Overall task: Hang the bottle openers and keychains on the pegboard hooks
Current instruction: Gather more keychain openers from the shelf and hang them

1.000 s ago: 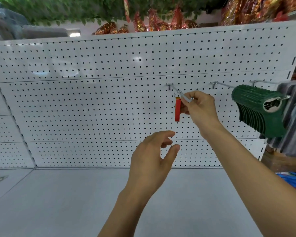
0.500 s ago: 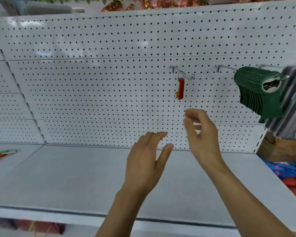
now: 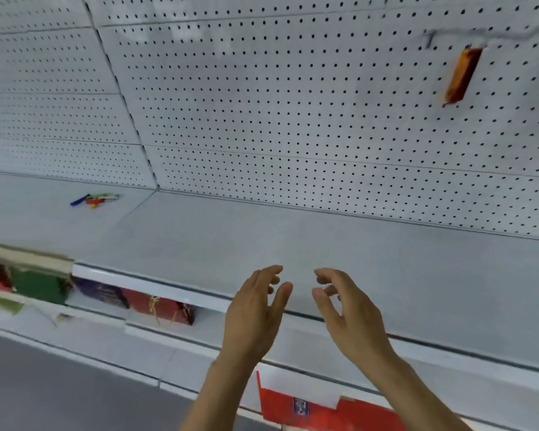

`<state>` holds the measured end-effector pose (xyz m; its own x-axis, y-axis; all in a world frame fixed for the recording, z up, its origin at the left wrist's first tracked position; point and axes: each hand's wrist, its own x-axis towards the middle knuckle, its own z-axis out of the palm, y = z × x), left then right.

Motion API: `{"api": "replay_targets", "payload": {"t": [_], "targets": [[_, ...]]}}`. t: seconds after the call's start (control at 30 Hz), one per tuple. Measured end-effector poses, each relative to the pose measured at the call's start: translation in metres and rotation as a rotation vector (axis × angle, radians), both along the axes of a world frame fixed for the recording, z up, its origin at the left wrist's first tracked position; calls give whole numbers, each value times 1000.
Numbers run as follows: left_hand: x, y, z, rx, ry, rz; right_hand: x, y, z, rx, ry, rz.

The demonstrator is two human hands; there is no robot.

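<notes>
A red bottle opener (image 3: 459, 76) hangs from a metal hook (image 3: 492, 34) on the white pegboard (image 3: 293, 104) at the upper right. A small pile of coloured openers and keychains (image 3: 94, 200) lies far left on the grey shelf (image 3: 262, 237). My left hand (image 3: 255, 312) and my right hand (image 3: 349, 315) hover side by side above the shelf's front edge, fingers loosely bent, holding nothing. Both hands are far below the hook and well right of the pile.
Below the shelf's front lip (image 3: 156, 287) sit boxed goods: a green box (image 3: 39, 286), a red box with gold ribbon (image 3: 162, 311) and a red carton (image 3: 330, 412). Grey floor (image 3: 44, 393) shows at the lower left.
My right hand let go of the red opener, which now hangs alone on the hook. Both hands dropped to the shelf front, and my view swung down and to the left.
</notes>
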<state>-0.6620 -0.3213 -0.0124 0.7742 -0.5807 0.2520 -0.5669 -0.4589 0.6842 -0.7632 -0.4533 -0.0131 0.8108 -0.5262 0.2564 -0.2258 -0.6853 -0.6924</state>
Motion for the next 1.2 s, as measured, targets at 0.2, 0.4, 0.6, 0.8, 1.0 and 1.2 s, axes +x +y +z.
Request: {"api": "replay_targets", "payload": {"t": [0.2, 0.4, 0.6, 0.8, 1.0, 1.2], "targets": [[68, 89, -26, 24, 148, 76, 78, 82, -28, 98, 139, 58], [167, 191, -35, 123, 164, 96, 177, 178, -37, 176, 170, 57], [255, 271, -36, 170, 139, 111, 264, 248, -42, 212, 165, 63], [330, 310, -39, 131, 177, 139, 341, 276, -39, 173, 199, 100], [411, 331, -42, 89, 178, 177, 437, 285, -36, 159, 208, 132], [528, 339, -41, 101, 185, 227, 560, 284, -42, 163, 191, 127]]}}
